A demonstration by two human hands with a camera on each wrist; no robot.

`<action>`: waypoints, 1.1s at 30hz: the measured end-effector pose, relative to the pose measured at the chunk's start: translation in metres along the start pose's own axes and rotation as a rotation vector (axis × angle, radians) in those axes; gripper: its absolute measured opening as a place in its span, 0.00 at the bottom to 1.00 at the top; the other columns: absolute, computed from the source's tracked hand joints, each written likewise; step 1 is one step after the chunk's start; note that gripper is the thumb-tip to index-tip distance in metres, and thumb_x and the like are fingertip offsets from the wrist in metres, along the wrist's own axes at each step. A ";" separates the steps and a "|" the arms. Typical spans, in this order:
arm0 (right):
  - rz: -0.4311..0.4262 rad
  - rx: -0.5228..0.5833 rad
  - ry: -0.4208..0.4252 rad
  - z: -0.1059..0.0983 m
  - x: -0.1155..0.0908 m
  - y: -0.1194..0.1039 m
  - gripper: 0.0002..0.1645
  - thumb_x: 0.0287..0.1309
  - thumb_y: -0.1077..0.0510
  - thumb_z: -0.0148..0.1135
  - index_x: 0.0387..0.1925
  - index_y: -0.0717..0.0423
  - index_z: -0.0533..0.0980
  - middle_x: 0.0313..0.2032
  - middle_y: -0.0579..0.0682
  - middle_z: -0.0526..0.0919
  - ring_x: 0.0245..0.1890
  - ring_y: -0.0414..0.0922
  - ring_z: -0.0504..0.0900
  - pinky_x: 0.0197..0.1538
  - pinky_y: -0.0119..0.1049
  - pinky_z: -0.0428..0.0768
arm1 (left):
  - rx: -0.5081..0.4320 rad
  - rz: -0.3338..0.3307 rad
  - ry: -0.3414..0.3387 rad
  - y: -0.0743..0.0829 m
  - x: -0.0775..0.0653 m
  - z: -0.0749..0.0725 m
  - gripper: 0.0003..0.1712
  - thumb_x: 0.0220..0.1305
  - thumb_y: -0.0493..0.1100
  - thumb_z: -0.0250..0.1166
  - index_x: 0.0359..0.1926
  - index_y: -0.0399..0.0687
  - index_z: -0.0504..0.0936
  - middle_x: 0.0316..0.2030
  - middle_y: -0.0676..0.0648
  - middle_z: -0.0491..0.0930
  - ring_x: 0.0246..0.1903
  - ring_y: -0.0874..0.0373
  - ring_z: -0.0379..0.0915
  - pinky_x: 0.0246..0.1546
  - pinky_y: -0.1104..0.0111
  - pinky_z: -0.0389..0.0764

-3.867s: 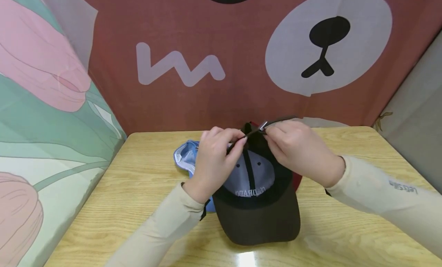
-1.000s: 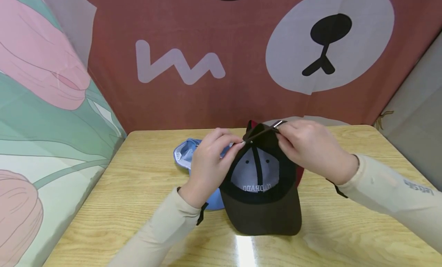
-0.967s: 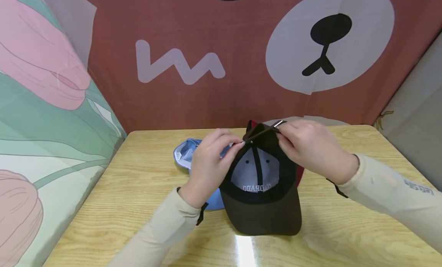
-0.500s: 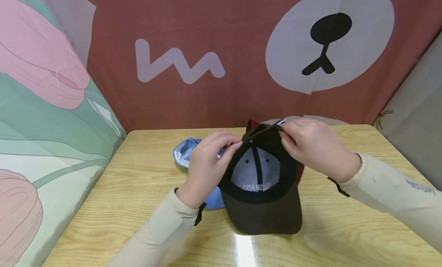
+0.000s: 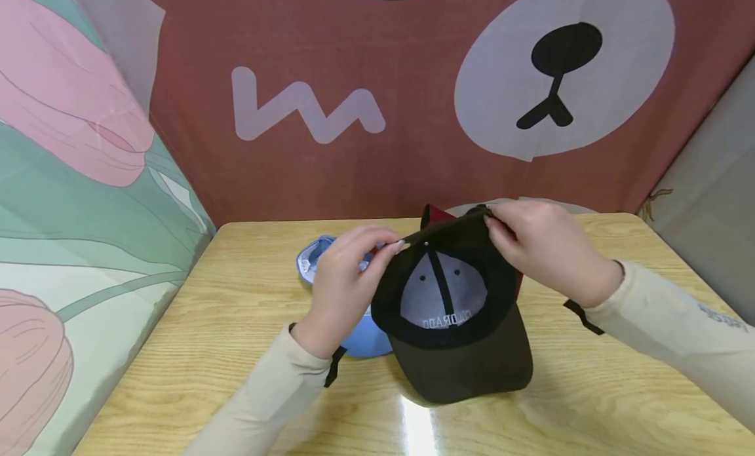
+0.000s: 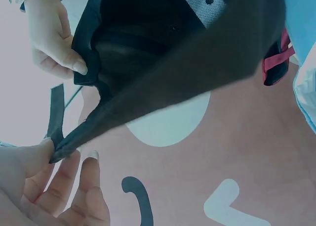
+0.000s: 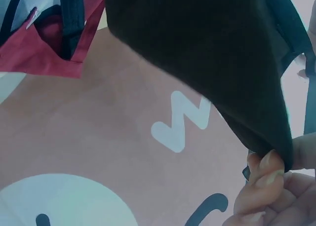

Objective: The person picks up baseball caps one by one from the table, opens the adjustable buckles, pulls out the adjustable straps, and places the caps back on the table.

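Note:
A dark brown-black baseball cap point(image 5: 466, 364) hangs inside-up with its brim toward me, mirrored lettering showing in its grey front lining. My left hand point(image 5: 348, 282) pinches one back corner of it between thumb and fingers. At the other back corner, my right hand point(image 5: 551, 246) pinches the edge. In the left wrist view, a loose strap end point(image 6: 57, 105) sticks up beside the left thumb, and a gap lies between the two pinched corners. The right wrist view has the fingers point(image 7: 264, 184) gripping the cloth from below. No buckle shows in the head view.
Behind and left of the dark cap, a light blue cap point(image 5: 367, 335) lies on the wooden table point(image 5: 236, 325), partly covered by my left hand. A red cap point(image 5: 435, 215) peeks out behind the dark one. A printed brown cloth point(image 5: 354, 174) stands along the table's back edge.
My hands have drawn apart, the left moving left and the right slightly right. The silver buckle beside the right fingers has gone out of sight. The cap has tilted and its brim has swung right.

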State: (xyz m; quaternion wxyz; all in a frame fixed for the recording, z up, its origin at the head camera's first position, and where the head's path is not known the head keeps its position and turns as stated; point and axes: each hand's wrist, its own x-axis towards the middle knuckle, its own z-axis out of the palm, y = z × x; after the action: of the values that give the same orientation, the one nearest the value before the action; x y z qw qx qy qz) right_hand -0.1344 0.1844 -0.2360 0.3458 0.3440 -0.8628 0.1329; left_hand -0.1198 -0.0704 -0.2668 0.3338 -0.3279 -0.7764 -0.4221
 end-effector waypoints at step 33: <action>0.240 0.296 0.025 -0.013 -0.003 -0.013 0.04 0.64 0.71 0.57 0.34 0.62 0.74 0.15 0.42 0.68 0.10 0.31 0.67 0.18 0.25 0.69 | 0.021 0.616 -0.155 -0.010 -0.011 0.008 0.08 0.54 0.36 0.74 0.36 0.43 0.87 0.40 0.46 0.84 0.45 0.51 0.78 0.54 0.67 0.74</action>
State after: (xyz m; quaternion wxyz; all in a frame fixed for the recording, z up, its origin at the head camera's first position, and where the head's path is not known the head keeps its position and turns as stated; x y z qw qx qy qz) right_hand -0.1174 0.1826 -0.2284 0.2835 0.2840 -0.8643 0.3031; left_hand -0.1235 -0.0706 -0.2831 0.3892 -0.5753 -0.6681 -0.2668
